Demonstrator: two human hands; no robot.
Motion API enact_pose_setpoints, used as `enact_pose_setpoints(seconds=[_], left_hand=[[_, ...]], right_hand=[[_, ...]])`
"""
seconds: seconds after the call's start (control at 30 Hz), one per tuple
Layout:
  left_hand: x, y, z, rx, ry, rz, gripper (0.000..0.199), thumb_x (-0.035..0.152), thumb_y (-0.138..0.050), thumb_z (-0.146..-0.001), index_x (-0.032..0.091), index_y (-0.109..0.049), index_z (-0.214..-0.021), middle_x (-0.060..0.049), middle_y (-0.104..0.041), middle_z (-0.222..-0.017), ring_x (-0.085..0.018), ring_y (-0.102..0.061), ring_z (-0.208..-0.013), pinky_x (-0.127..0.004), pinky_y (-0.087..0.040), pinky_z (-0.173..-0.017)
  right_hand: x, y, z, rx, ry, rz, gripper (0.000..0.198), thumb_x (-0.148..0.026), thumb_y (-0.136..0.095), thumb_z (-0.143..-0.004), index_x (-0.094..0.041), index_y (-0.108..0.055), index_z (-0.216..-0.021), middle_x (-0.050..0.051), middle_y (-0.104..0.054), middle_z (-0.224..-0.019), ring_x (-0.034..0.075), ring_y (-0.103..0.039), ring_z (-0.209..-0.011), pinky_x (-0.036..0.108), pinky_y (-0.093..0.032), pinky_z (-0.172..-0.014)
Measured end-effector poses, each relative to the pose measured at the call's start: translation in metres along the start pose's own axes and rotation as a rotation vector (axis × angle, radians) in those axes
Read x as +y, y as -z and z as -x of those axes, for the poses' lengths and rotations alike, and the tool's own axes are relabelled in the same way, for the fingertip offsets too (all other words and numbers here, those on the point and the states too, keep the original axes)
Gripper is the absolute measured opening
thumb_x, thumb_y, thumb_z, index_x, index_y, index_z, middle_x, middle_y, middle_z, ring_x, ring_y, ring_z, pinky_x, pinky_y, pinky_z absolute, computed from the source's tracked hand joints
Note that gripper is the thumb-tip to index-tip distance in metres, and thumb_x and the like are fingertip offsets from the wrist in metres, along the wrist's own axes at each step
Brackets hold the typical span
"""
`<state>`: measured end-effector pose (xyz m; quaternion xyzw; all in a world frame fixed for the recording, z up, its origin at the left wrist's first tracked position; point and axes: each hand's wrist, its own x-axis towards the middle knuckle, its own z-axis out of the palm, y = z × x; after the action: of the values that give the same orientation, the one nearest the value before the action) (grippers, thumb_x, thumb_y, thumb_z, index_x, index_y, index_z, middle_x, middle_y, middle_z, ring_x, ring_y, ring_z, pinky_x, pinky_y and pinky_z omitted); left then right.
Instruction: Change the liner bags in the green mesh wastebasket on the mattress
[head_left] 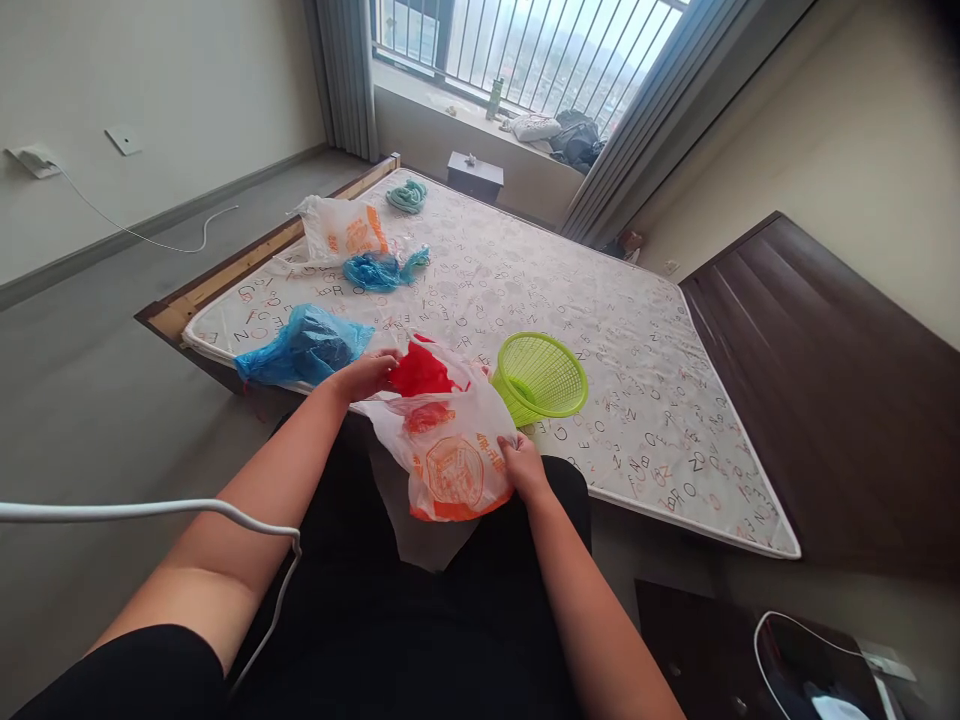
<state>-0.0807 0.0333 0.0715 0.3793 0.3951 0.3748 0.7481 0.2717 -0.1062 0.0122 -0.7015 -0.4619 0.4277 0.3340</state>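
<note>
A white plastic bag point(457, 470) with orange print hangs in front of me at the bed's edge, its mouth partly open. Bunched red material point(421, 368) shows in that mouth. My left hand point(369, 377) is closed at the bag's left side, against the red material; whether it grips the bag or the red stuff I cannot tell. My right hand point(523, 465) pinches the bag's right side. Just beyond the bag, a lime-green plastic basket point(541, 375) leans tilted on the mattress. Left of my left hand lies a blue plastic bag point(307, 345) with something dark inside.
On the patterned mattress point(622, 370) lie another white bag point(341, 228), a crumpled blue bag point(381, 270) and a coiled teal cloth point(406, 196). A dark headboard point(817, 390) stands at right. A white cable point(150, 512) crosses over my left arm.
</note>
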Motion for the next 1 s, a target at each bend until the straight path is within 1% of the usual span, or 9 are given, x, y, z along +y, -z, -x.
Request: enact_pose_setpoints(seconds=[0.13,0.23,0.3,0.43,0.53,0.67,0.83,0.93,1.0], left_hand=[[0.014,0.029,-0.011,0.44,-0.233,0.165,0.015,0.021,-0.07,-0.082,0.02,-0.058,-0.092,-0.007,-0.073,-0.096,-0.024,-0.074,-0.09,-0.04,-0.063,-0.079],[0.013,0.038,-0.024,0.751,-0.26,0.202,0.015,0.017,-0.067,-0.084,0.021,-0.054,-0.091,-0.004,-0.069,-0.086,-0.023,-0.073,-0.087,-0.04,-0.062,-0.08],[0.009,0.036,-0.033,0.77,-0.241,0.196,0.017,0.019,-0.068,-0.085,0.022,-0.052,-0.09,-0.003,-0.067,-0.085,-0.022,-0.073,-0.087,-0.04,-0.062,-0.081],[-0.003,0.024,-0.048,0.624,-0.154,0.066,0.031,0.035,-0.077,-0.086,0.023,-0.05,-0.094,-0.005,-0.068,-0.1,-0.02,-0.071,-0.09,-0.04,-0.06,-0.084],[-0.018,0.018,-0.053,0.563,-0.025,-0.141,0.046,0.044,-0.087,-0.078,0.023,-0.054,-0.101,-0.012,-0.069,-0.117,-0.027,-0.069,-0.102,-0.041,-0.058,-0.083],[-0.036,0.017,-0.053,0.595,-0.003,-0.364,0.06,0.032,-0.096,-0.062,0.022,-0.059,-0.109,-0.017,-0.069,-0.118,-0.035,-0.067,-0.112,-0.039,-0.054,-0.085],[-0.031,0.017,-0.054,0.672,-0.103,-0.479,0.034,0.03,-0.081,-0.078,0.019,-0.063,-0.105,-0.017,-0.071,-0.113,-0.033,-0.068,-0.106,-0.04,-0.051,-0.091],[-0.018,0.021,-0.053,0.888,-0.248,-0.453,0.019,0.031,-0.065,-0.093,0.019,-0.061,-0.106,-0.015,-0.068,-0.118,-0.03,-0.063,-0.115,-0.04,-0.046,-0.102],[-0.01,0.026,-0.05,0.942,-0.331,-0.362,0.016,0.028,-0.058,-0.098,0.019,-0.057,-0.111,-0.014,-0.064,-0.128,-0.026,-0.055,-0.125,-0.036,-0.041,-0.109]], right_hand=[[0.01,0.011,-0.001,-0.012,-0.04,0.06,0.044,-0.053,-0.06,-0.083,-0.018,-0.07,-0.108,0.011,-0.079,-0.108,0.029,-0.073,-0.099,0.038,-0.055,-0.087],[0.013,0.012,0.003,-0.096,-0.025,0.157,0.037,-0.047,-0.061,-0.085,-0.017,-0.071,-0.105,0.012,-0.079,-0.106,0.029,-0.073,-0.098,0.041,-0.054,-0.088],[0.012,0.009,0.007,-0.175,0.009,0.22,0.032,-0.042,-0.061,-0.087,-0.018,-0.072,-0.105,0.01,-0.079,-0.106,0.029,-0.072,-0.098,0.042,-0.053,-0.09],[0.005,0.003,0.015,-0.295,0.081,0.289,0.025,-0.035,-0.066,-0.086,-0.019,-0.075,-0.103,0.008,-0.079,-0.102,0.028,-0.07,-0.094,0.041,-0.051,-0.091],[-0.001,-0.003,0.019,-0.386,0.137,0.281,0.022,-0.029,-0.072,-0.082,-0.021,-0.076,-0.102,0.006,-0.079,-0.1,0.027,-0.07,-0.092,0.039,-0.052,-0.087],[-0.01,-0.011,0.02,-0.485,0.24,0.272,0.014,-0.026,-0.07,-0.084,-0.024,-0.078,-0.096,0.004,-0.078,-0.092,0.025,-0.068,-0.086,0.039,-0.053,-0.087],[-0.024,-0.02,0.015,-0.383,0.385,0.064,0.023,-0.041,-0.071,-0.088,-0.022,-0.08,-0.099,0.008,-0.077,-0.111,0.027,-0.067,-0.107,0.043,-0.051,-0.102],[-0.031,-0.029,0.01,-0.291,0.243,-0.237,0.042,-0.056,-0.071,-0.088,-0.022,-0.076,-0.114,0.008,-0.077,-0.115,0.028,-0.07,-0.109,0.046,-0.055,-0.1],[-0.038,-0.037,0.007,-0.197,0.169,-0.435,0.048,-0.06,-0.073,-0.086,-0.022,-0.074,-0.115,0.008,-0.078,-0.115,0.028,-0.072,-0.106,0.046,-0.057,-0.098]])
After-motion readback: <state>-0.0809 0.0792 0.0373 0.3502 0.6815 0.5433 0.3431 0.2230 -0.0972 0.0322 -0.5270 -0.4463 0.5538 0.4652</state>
